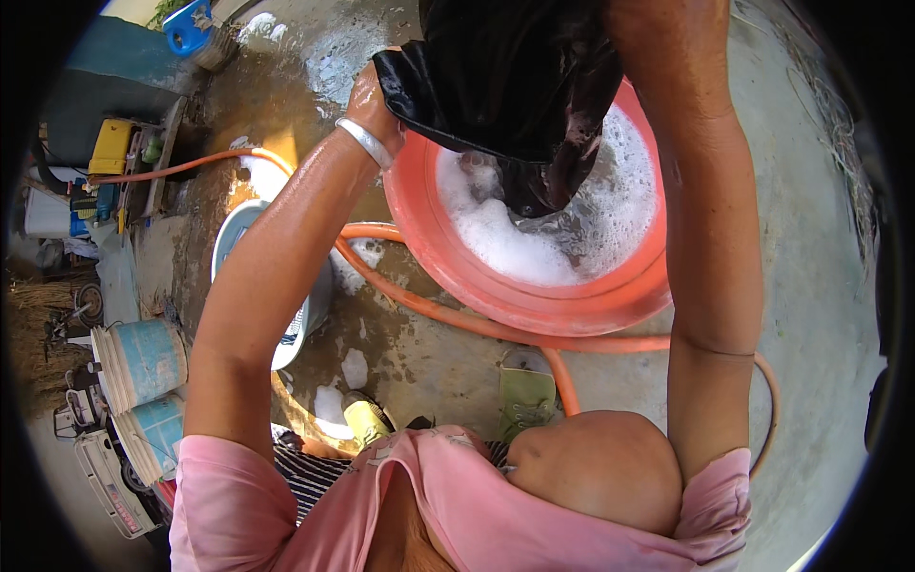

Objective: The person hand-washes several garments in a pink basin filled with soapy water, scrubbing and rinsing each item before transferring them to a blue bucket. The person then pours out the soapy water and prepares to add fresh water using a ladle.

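Note:
A wet, shiny black garment [486, 81] hangs stretched between my two hands, its lower end dipping into a large red basin [534, 310]. My left hand [374, 100], with a white bangle at the wrist, grips the garment's left edge; the fingers are mostly behind the cloth. At the top edge, my right hand [658, 24] holds up the other side, its fingers cut off or hidden. White suds [519, 253] and cloudy water fill the basin.
An orange hose [448, 310] runs under and around the basin. By my left forearm stands a pale blue tub [319, 296]. Stacked buckets [148, 367] and a yellow-and-blue machine [112, 148] are at the left; a blue container [189, 29] stands farther back. Suds dot the wet concrete.

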Demonstrator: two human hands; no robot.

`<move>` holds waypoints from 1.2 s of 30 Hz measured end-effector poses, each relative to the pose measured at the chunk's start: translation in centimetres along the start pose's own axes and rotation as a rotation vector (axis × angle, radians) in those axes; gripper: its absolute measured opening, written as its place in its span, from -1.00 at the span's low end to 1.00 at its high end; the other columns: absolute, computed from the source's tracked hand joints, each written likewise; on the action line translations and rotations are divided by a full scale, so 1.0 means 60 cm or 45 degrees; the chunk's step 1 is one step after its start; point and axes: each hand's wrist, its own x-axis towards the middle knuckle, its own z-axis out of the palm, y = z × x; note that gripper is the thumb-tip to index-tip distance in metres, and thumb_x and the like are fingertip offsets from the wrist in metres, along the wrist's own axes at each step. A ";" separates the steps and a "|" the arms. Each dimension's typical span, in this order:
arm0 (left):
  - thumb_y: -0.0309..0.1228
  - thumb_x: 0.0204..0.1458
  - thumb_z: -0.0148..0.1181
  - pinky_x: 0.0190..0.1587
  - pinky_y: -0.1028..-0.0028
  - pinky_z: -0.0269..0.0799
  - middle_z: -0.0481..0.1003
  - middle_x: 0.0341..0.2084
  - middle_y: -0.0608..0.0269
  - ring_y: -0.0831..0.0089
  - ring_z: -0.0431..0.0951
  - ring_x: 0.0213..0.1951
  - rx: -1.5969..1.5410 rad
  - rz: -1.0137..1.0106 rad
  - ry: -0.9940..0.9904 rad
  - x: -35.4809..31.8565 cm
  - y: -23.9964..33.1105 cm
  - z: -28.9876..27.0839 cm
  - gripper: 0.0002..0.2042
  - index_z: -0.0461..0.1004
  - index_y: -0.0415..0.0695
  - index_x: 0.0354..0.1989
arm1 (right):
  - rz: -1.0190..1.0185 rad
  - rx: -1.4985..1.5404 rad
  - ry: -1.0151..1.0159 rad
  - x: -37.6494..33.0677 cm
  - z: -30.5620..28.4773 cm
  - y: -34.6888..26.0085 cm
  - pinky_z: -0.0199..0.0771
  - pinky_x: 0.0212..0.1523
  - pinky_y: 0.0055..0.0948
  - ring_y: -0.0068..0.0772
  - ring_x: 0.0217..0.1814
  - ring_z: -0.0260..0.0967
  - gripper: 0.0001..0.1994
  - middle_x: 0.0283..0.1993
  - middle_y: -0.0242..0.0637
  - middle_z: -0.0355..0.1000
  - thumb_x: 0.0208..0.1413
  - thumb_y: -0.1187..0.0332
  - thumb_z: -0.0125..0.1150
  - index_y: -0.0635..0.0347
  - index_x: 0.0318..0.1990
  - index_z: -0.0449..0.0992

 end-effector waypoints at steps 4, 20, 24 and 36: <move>-0.51 0.00 -0.01 -0.41 0.49 0.42 0.47 -0.53 0.32 0.52 0.46 -0.50 0.547 -0.005 0.101 0.042 -0.102 0.002 -0.85 0.42 -0.24 -0.27 | 0.418 -0.530 -0.324 -0.122 -0.006 0.074 0.45 -0.16 -0.26 0.03 -0.16 0.48 -0.72 -0.18 -0.04 0.52 0.06 0.37 0.16 0.22 -0.06 0.45; -0.22 -0.04 0.13 0.27 0.22 0.13 0.15 0.30 0.03 0.16 0.18 0.30 2.516 -0.520 -1.130 0.040 -0.365 0.078 -0.23 -0.01 -0.11 0.38 | 0.527 -1.126 -1.639 -0.394 0.032 0.223 -0.17 0.27 0.30 0.02 0.32 0.07 -0.72 0.09 -0.14 0.34 0.19 0.32 -0.17 0.13 -0.05 0.45; -0.20 -0.04 0.11 0.23 0.28 0.19 0.25 0.23 0.02 0.15 0.26 0.24 2.566 -0.397 -1.302 0.062 -0.409 0.075 -0.31 0.12 -0.13 0.32 | 0.691 -1.057 -1.710 -0.444 0.020 0.320 -0.08 0.34 -0.04 -0.07 0.33 0.10 -0.59 0.19 -0.16 0.31 0.16 0.23 -0.10 0.06 0.15 0.38; -0.15 -0.23 0.46 0.26 0.32 0.14 0.19 0.19 -0.15 0.10 0.22 0.23 1.180 0.365 -0.574 0.023 -0.248 0.104 -0.04 -0.03 -0.27 0.28 | 0.618 -0.764 -0.780 -0.266 0.022 0.190 0.41 -0.04 -0.16 0.06 -0.02 0.40 -0.55 -0.05 -0.09 0.47 -0.14 0.57 0.09 0.14 0.02 0.40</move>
